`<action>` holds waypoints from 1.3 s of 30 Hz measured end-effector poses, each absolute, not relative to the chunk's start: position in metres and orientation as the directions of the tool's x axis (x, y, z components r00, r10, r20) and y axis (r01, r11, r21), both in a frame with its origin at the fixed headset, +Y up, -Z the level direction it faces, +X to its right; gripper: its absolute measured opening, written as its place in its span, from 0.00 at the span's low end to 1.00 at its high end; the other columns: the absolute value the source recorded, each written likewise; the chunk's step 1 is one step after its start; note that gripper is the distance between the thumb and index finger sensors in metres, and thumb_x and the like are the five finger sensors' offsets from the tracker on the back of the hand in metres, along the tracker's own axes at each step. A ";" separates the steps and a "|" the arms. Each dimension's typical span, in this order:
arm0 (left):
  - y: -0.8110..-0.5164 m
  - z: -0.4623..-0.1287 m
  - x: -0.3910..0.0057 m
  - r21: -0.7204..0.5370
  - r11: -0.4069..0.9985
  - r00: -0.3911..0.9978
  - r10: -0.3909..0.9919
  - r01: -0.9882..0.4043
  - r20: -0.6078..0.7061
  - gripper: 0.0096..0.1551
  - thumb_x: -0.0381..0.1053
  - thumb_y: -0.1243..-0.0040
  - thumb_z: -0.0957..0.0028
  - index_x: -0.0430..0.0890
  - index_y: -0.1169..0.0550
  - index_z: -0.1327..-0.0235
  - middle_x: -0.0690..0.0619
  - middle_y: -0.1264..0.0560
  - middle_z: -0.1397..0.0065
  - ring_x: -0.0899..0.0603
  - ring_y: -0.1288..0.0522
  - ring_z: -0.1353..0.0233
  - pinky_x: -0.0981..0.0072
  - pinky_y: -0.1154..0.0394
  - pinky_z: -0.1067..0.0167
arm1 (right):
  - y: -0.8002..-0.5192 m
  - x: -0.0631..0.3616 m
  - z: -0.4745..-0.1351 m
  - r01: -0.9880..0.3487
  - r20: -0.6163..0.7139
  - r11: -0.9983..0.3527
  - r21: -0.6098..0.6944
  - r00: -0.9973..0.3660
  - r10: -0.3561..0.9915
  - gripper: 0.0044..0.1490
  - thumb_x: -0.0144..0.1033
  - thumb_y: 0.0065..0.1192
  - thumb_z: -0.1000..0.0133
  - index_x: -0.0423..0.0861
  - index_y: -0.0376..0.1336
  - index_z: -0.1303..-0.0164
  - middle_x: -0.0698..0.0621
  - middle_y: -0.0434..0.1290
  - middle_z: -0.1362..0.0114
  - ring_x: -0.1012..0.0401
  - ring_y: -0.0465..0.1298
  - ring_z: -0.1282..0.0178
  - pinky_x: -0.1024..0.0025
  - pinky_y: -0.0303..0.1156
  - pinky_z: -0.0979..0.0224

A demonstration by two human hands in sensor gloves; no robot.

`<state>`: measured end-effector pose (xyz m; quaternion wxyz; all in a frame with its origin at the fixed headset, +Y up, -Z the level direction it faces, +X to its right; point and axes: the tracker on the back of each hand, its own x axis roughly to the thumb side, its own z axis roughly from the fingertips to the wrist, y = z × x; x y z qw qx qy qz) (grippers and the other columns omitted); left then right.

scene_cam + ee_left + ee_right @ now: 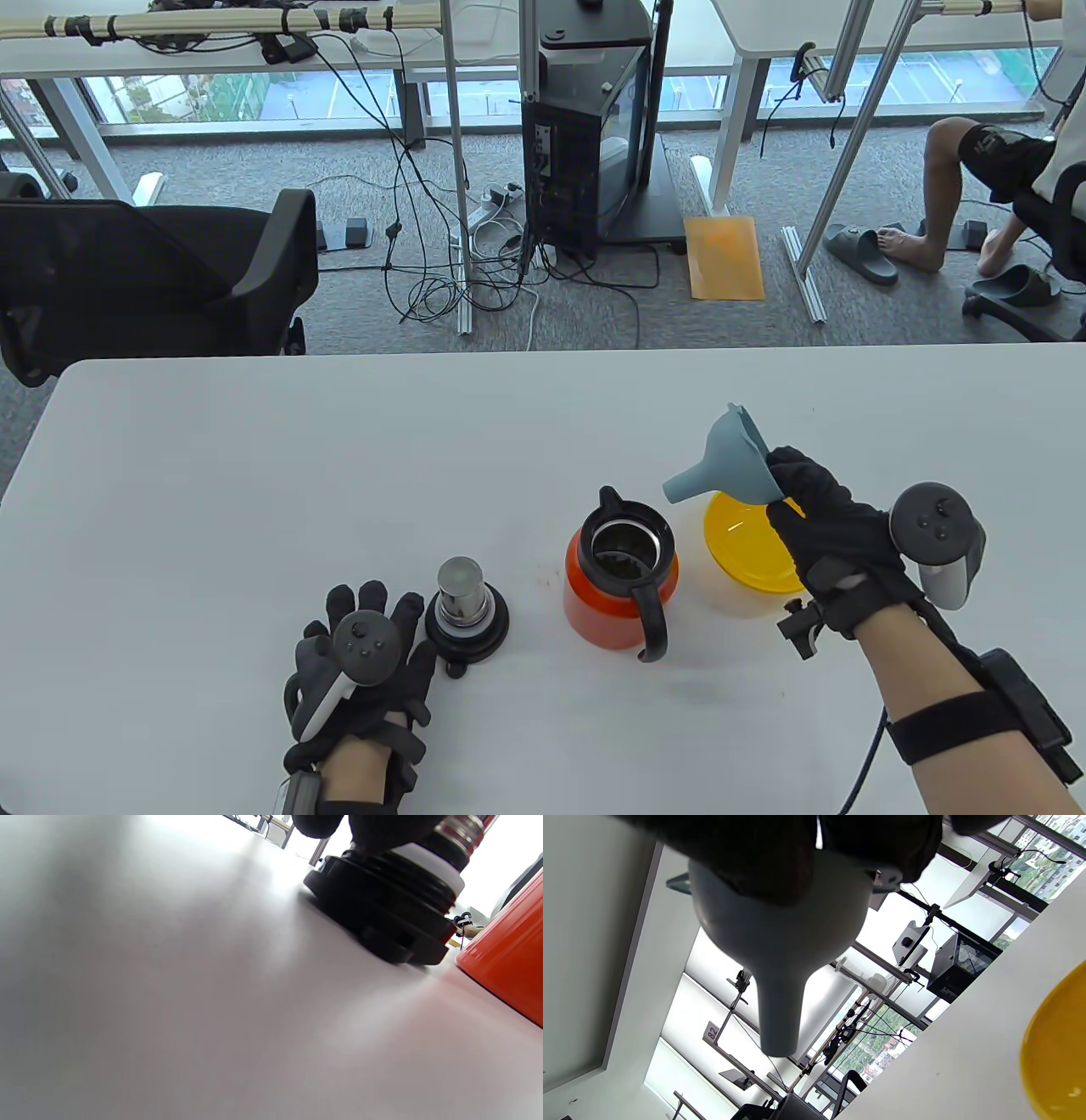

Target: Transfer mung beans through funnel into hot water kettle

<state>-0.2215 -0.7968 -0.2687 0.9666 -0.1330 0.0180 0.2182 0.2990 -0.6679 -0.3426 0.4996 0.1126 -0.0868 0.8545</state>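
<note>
An orange kettle (612,594) with a black handle stands open mid-table, with green mung beans visible inside its steel mouth. My right hand (827,522) grips a blue-grey funnel (721,458) by its cone, held in the air above the yellow bowl (751,548), spout pointing left toward the kettle. The funnel (780,955) fills the right wrist view, with the bowl's rim (1058,1052) at the right. My left hand (369,658) lies flat on the table, fingers spread, beside the kettle's lid (465,609), which stands upside down. In the left wrist view, a fingertip (373,832) touches the lid (382,912).
The white table (254,475) runs wide to the left and back. The kettle's orange wall (509,950) stands just right of the lid. Beyond the far edge are a black office chair (153,272), floor cables and a seated person's legs (942,212).
</note>
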 end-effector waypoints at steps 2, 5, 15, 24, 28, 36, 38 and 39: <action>-0.797 -0.269 -0.221 -0.251 0.869 0.904 0.417 -0.426 -0.094 0.40 0.64 0.48 0.48 0.58 0.42 0.21 0.49 0.62 0.15 0.34 0.74 0.21 0.28 0.70 0.31 | -0.682 0.312 -0.343 -0.859 0.221 -0.508 -0.067 -0.510 0.832 0.27 0.28 0.66 0.48 0.41 0.64 0.37 0.29 0.56 0.24 0.30 0.59 0.26 0.29 0.51 0.31; -0.797 -0.269 -0.221 -0.252 0.869 0.905 0.415 -0.425 -0.094 0.40 0.64 0.48 0.48 0.58 0.42 0.21 0.49 0.62 0.15 0.34 0.74 0.21 0.28 0.70 0.31 | -0.701 0.325 -0.343 -0.832 0.129 -0.548 -0.082 -0.554 0.822 0.27 0.28 0.66 0.48 0.40 0.64 0.37 0.28 0.56 0.24 0.30 0.59 0.26 0.29 0.51 0.31; -0.796 -0.269 -0.221 -0.258 0.871 0.908 0.408 -0.418 -0.094 0.40 0.64 0.48 0.48 0.58 0.42 0.21 0.49 0.62 0.15 0.35 0.74 0.21 0.28 0.70 0.31 | -0.738 0.335 -0.340 -0.750 -0.042 -0.661 -0.035 -0.659 0.751 0.28 0.27 0.67 0.48 0.38 0.63 0.37 0.27 0.55 0.25 0.26 0.63 0.30 0.24 0.49 0.35; -0.796 -0.269 -0.221 -0.257 0.872 0.908 0.407 -0.417 -0.094 0.40 0.64 0.48 0.48 0.58 0.42 0.21 0.49 0.62 0.15 0.35 0.74 0.21 0.28 0.70 0.31 | -0.739 0.327 -0.341 -0.752 -0.034 -0.658 0.026 -0.659 0.752 0.39 0.34 0.68 0.46 0.33 0.58 0.27 0.25 0.50 0.24 0.24 0.55 0.28 0.22 0.44 0.36; -0.796 -0.269 -0.221 -0.259 0.871 0.909 0.407 -0.417 -0.094 0.40 0.64 0.48 0.48 0.58 0.42 0.21 0.49 0.62 0.15 0.35 0.74 0.21 0.28 0.70 0.31 | -0.727 0.328 -0.337 -0.766 0.025 -0.643 0.003 -0.643 0.766 0.48 0.38 0.68 0.45 0.30 0.50 0.22 0.24 0.43 0.23 0.22 0.46 0.27 0.22 0.42 0.36; -0.797 -0.269 -0.221 -0.260 0.870 0.908 0.408 -0.418 -0.093 0.40 0.63 0.48 0.48 0.58 0.42 0.21 0.49 0.62 0.15 0.35 0.74 0.21 0.28 0.70 0.31 | -0.702 0.312 -0.297 -0.598 0.315 -0.796 0.092 -0.741 0.593 0.52 0.45 0.65 0.43 0.34 0.46 0.17 0.26 0.37 0.20 0.25 0.34 0.26 0.22 0.35 0.36; -0.797 -0.269 -0.220 -0.259 0.871 0.908 0.408 -0.417 -0.093 0.40 0.64 0.48 0.48 0.58 0.42 0.21 0.49 0.62 0.15 0.35 0.74 0.21 0.28 0.70 0.31 | -0.708 0.310 -0.286 -0.530 0.353 -0.843 0.088 -0.775 0.524 0.53 0.47 0.64 0.43 0.36 0.45 0.17 0.27 0.36 0.20 0.26 0.31 0.26 0.22 0.34 0.36; -0.797 -0.269 -0.221 -0.258 0.871 0.909 0.407 -0.417 -0.093 0.40 0.64 0.48 0.48 0.58 0.42 0.21 0.49 0.62 0.15 0.35 0.74 0.21 0.28 0.70 0.31 | -0.714 0.310 -0.279 -0.496 0.362 -0.864 0.083 -0.793 0.490 0.54 0.48 0.64 0.43 0.36 0.44 0.16 0.27 0.35 0.20 0.26 0.30 0.26 0.22 0.33 0.36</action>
